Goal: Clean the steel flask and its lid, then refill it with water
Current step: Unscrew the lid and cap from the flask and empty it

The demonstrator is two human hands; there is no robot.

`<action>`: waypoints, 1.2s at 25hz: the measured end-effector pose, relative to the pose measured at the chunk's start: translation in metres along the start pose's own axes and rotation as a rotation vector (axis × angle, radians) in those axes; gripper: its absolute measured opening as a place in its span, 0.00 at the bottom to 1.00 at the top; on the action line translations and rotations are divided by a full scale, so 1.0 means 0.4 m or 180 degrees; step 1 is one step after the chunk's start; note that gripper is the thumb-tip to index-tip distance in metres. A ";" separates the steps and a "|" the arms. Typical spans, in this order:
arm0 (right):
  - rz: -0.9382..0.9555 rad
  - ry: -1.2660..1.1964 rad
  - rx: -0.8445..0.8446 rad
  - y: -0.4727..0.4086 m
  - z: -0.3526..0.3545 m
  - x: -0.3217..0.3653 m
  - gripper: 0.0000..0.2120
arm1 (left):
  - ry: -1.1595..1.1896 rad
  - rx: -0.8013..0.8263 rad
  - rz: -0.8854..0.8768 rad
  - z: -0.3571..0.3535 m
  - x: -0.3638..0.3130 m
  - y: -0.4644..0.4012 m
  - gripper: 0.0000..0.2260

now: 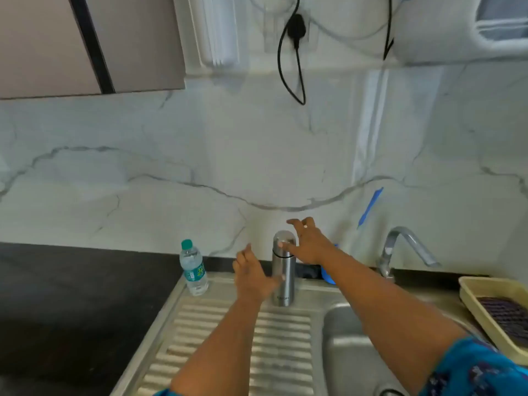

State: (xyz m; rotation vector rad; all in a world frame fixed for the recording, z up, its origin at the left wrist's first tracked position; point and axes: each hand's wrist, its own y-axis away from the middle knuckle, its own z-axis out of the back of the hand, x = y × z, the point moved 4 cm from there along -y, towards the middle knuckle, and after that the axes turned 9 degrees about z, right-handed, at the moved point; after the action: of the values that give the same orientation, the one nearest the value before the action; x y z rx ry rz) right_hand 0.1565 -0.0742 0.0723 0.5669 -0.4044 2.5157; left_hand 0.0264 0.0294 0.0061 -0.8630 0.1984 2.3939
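Note:
A steel flask (282, 284) stands upright at the back of the ribbed steel drainboard (217, 347), its domed lid (283, 243) on top. My left hand (251, 277) is just left of the flask's body with fingers spread, the thumb touching its side. My right hand (308, 243) is beside the lid on the right, fingers spread wide, the thumb across the lid's front. Neither hand has closed round the flask.
A plastic water bottle (193, 268) with a green cap stands left of the flask. The sink basin (351, 344) lies to the right, with the tap (400, 250) behind it. A beige tray (491, 310) sits at far right. A blue object (328, 274) shows behind my right arm. Dark countertop (71, 295) spreads left.

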 end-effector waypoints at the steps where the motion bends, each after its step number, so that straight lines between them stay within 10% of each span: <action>1: 0.0026 0.0212 0.0140 -0.013 -0.014 -0.001 0.38 | 0.0031 0.0342 0.0156 -0.035 0.012 -0.006 0.57; 5: 0.0009 0.0798 0.0395 -0.065 -0.063 -0.002 0.36 | 0.0813 0.0774 0.0445 -0.139 0.008 -0.037 0.60; 11: 0.0082 0.0765 -0.0038 -0.080 -0.088 0.003 0.20 | 0.1346 0.1078 0.0081 -0.159 -0.014 -0.096 0.30; 23: 0.0062 0.0162 -0.0536 -0.037 -0.059 0.042 0.19 | 0.1534 0.0964 -0.0406 -0.106 0.027 -0.066 0.28; 30: 0.0892 -0.0197 0.0105 0.022 -0.055 0.194 0.17 | 0.1741 0.1060 -0.0559 0.017 0.141 -0.017 0.29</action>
State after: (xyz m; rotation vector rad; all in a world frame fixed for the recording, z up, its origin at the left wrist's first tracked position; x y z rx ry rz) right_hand 0.0846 -0.0398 0.0880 0.6409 -0.4964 2.7817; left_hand -0.0083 0.0640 -0.0234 -1.2888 0.6804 1.8457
